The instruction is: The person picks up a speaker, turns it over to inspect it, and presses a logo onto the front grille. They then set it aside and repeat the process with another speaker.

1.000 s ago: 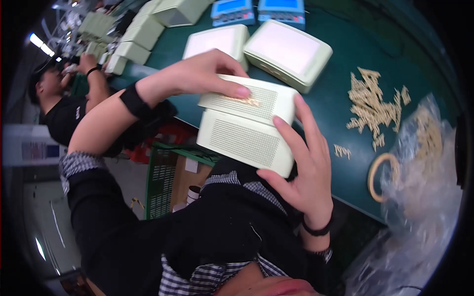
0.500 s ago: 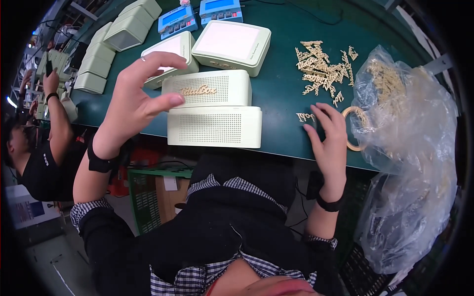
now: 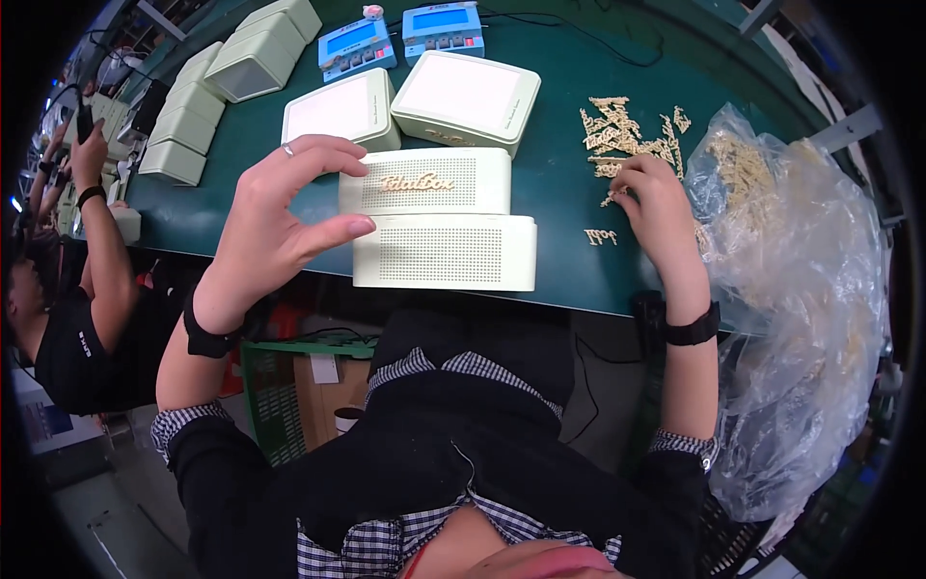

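My left hand [image 3: 275,227] hovers at the left ends of two pale green boxes with dotted grilles, its thumb and fingers spread apart and holding nothing. The farther box [image 3: 482,183] has a gold lettering piece [image 3: 417,183] on its grille. The grille of the nearer box [image 3: 516,256] is bare. At the near side of a pile of gold lettering pieces [image 3: 617,125], my right hand [image 3: 658,207] is closed, with a small gold piece [image 3: 608,201] at its fingertips, partly hidden. Another loose gold piece [image 3: 600,236] lies on the green table just nearer to me.
Two pale boxes with white faces [image 3: 468,92] [image 3: 338,111] stand behind, and blue devices with screens [image 3: 442,29] beyond them. More pale boxes [image 3: 178,130] line the far left. A clear plastic bag [image 3: 791,289] and tape roll [image 3: 701,239] are at right. A person [image 3: 82,318] works at left.
My right hand has moved away from the loose gold piece toward the pile, and its fingers have closed. My left hand stays open beside the boxes. The view has shifted slightly.
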Motion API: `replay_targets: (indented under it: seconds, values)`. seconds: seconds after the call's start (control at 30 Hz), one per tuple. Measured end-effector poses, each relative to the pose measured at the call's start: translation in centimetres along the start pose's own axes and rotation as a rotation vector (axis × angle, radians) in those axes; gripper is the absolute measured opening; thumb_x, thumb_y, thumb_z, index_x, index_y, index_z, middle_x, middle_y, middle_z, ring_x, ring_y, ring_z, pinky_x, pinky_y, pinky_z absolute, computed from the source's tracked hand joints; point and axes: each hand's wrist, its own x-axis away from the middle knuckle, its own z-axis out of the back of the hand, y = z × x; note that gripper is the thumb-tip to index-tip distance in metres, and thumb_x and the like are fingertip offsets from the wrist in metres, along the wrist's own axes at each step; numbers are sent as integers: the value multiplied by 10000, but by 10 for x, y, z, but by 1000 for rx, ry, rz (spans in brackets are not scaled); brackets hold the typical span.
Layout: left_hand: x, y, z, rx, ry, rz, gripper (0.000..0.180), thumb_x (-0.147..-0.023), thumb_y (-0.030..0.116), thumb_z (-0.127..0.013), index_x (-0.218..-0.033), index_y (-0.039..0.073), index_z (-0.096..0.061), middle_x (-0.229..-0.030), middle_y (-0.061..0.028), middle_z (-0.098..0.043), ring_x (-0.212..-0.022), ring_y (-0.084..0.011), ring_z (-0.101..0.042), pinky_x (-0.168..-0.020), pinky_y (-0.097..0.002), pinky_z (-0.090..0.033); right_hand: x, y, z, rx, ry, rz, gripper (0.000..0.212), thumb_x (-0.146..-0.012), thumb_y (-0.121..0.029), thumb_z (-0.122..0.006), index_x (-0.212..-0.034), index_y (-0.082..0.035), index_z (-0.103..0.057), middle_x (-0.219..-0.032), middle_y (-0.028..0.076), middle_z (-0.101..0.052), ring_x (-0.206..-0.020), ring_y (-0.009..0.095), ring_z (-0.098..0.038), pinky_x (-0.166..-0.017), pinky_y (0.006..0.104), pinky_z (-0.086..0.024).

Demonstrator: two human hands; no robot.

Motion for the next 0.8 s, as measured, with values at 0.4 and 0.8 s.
replay_targets:
  seconds: [0.4,0.8]
  values:
    - [28,-8,4,73,146,-7,340,-729,194,-833,-971,12,-681,-1055,-121,-691,-976,-276,-664,-853,-343,-513,14,-102,54,-388,286,306,121,-818,80,-667,-897,8,-608,-970,169,-697,-897,323,-686,-767,374,-542]
    - [55,-8,-44,250,365,-131,287,-692,100,-836,-935,24,-702,-954,-86,-692,-887,-252,-660,-763,-340,-535,13,-162,25,-547,440,553,170,-756,18,-683,-911,-43,-650,-975,155,-718,-855,328,-673,-797,407,-533]
